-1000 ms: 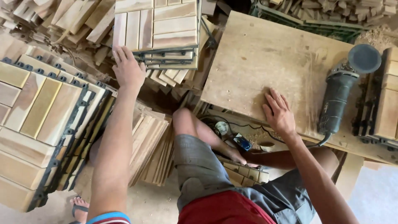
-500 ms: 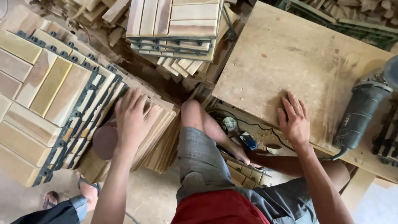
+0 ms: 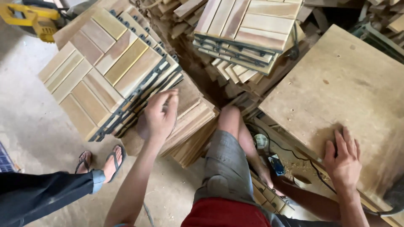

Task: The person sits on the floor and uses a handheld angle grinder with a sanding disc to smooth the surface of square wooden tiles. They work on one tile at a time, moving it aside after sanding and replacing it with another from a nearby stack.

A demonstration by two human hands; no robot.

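My left hand (image 3: pixel 159 114) lies with fingers spread on the upper edge of a leaning stack of wooden slat tiles (image 3: pixel 191 122) beside my bent knee. It touches the top tile and I see no grip on it. Flat on the near edge of a big plywood board (image 3: pixel 349 80) at the right rests my right hand (image 3: pixel 344 159), palm down and holding nothing. A larger stack of slat tiles with black plastic grid backing (image 3: pixel 105 71) leans just left of my left hand.
Another stack of slat tiles (image 3: pixel 248 29) sits at the top, over loose offcuts. A second person's sandalled feet (image 3: pixel 101 162) and dark trouser leg (image 3: pixel 38 193) stand at the lower left. A yellow tool (image 3: pixel 29 17) lies top left. A cable (image 3: pixel 294 168) and a small blue item (image 3: pixel 276 164) lie under the board.
My left hand came down from the far tile stack to the leaning stack by my knee. The view swung left, so the grinder slid out of sight. My right hand stayed on the board.
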